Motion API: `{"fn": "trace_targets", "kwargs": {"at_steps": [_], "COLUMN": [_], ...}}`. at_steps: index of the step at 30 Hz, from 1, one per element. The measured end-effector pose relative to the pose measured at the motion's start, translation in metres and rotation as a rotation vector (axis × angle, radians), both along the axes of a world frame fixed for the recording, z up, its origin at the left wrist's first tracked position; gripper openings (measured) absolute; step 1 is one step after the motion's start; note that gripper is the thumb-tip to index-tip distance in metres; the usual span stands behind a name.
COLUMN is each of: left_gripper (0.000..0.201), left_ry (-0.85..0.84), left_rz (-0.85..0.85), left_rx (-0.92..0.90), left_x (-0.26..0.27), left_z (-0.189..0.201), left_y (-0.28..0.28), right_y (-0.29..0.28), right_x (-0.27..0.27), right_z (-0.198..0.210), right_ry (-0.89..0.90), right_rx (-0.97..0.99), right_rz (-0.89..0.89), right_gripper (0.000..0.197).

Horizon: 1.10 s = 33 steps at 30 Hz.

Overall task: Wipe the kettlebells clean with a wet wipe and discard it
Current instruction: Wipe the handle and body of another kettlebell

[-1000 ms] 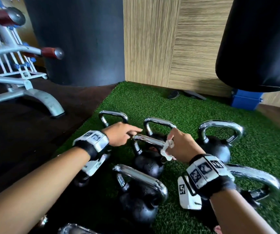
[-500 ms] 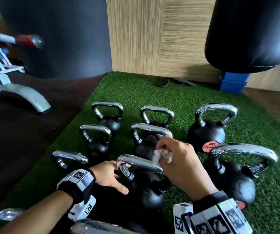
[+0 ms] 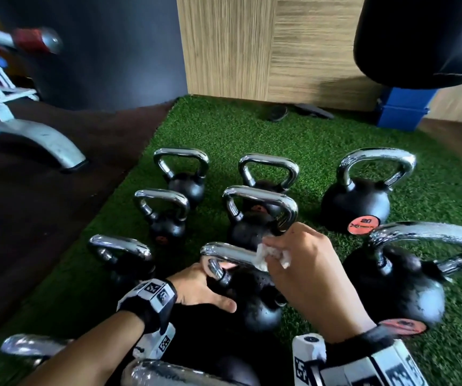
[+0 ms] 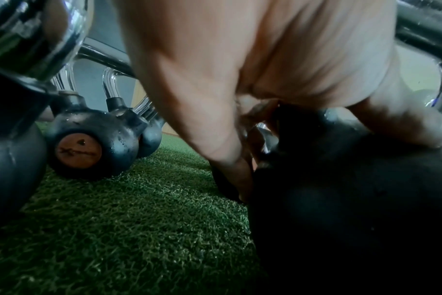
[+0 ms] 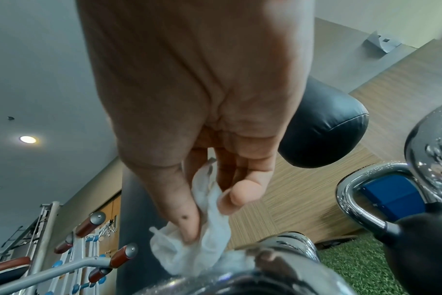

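Observation:
Several black kettlebells with chrome handles stand on green turf (image 3: 224, 129). My right hand (image 3: 274, 252) pinches a crumpled white wet wipe (image 3: 263, 256) and presses it on the chrome handle (image 3: 229, 252) of the near middle kettlebell (image 3: 257, 307). The right wrist view shows the wipe (image 5: 189, 251) between thumb and fingers of that hand (image 5: 209, 209), touching the handle (image 5: 278, 251). My left hand (image 3: 210, 285) grips the same kettlebell at the left foot of its handle, thumb lying over the ball. In the left wrist view this hand (image 4: 240, 139) clasps the black ball (image 4: 341, 199).
A kettlebell with an orange 20 label (image 3: 355, 207) and a larger one (image 3: 397, 280) stand at the right, smaller ones (image 3: 165, 224) at the left. A black punch bag (image 3: 424, 37) hangs over a blue base (image 3: 402, 110). A grey bench frame (image 3: 37, 140) stands on dark floor.
Both hands have come back from the farther middle kettlebell to the nearer one. The left hand now grips its handle foot and the right hand rubs the wipe along its handle.

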<state>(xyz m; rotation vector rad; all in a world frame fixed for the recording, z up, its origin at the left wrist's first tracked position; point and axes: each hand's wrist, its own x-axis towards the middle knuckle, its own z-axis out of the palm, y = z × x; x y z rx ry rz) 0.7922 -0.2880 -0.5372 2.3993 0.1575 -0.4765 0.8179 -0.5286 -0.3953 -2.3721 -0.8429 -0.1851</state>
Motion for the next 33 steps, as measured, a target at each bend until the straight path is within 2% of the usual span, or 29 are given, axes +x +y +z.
{"fn": "trace_targets", "kwargs": {"at_steps": [2, 5, 10, 13, 16, 23, 27, 33], "left_gripper": [0.114, 0.112, 0.103, 0.101, 0.102, 0.112, 0.119, 0.113], "left_ry": [0.004, 0.007, 0.025, 0.020, 0.024, 0.029, 0.022, 0.007], "left_rz": [0.013, 0.012, 0.032, 0.025, 0.023, 0.021, 0.018, 0.014], "left_rx": [0.005, 0.022, 0.052, 0.068, 0.071, 0.063, 0.062, 0.044], "left_x": [-0.002, -0.004, -0.004, -0.003, -0.004, -0.004, -0.003, -0.003], "left_z": [0.001, 0.004, 0.003, 0.003, 0.005, 0.005, 0.004, 0.004], "left_y": [-0.002, -0.004, -0.005, -0.005, -0.005, -0.006, -0.005, -0.005], "right_y": [0.000, 0.006, 0.021, 0.014, 0.002, -0.009, -0.037, -0.042], "right_x": [-0.004, -0.006, -0.003, -0.004, -0.003, -0.009, -0.012, -0.013], "right_z": [-0.002, -0.003, -0.009, -0.017, -0.023, -0.030, -0.050, -0.067], "right_ry": [0.006, 0.012, 0.070, 0.063, 0.053, 0.045, 0.079, 0.112], "right_rx": [0.058, 0.109, 0.039, 0.057, 0.085, 0.140, 0.208, 0.371], "right_rz": [-0.018, -0.005, 0.031, -0.039, -0.125, -0.149, -0.313, -0.332], "right_gripper": [0.032, 0.022, 0.014, 0.014, 0.014, 0.008, 0.011, 0.021]}}
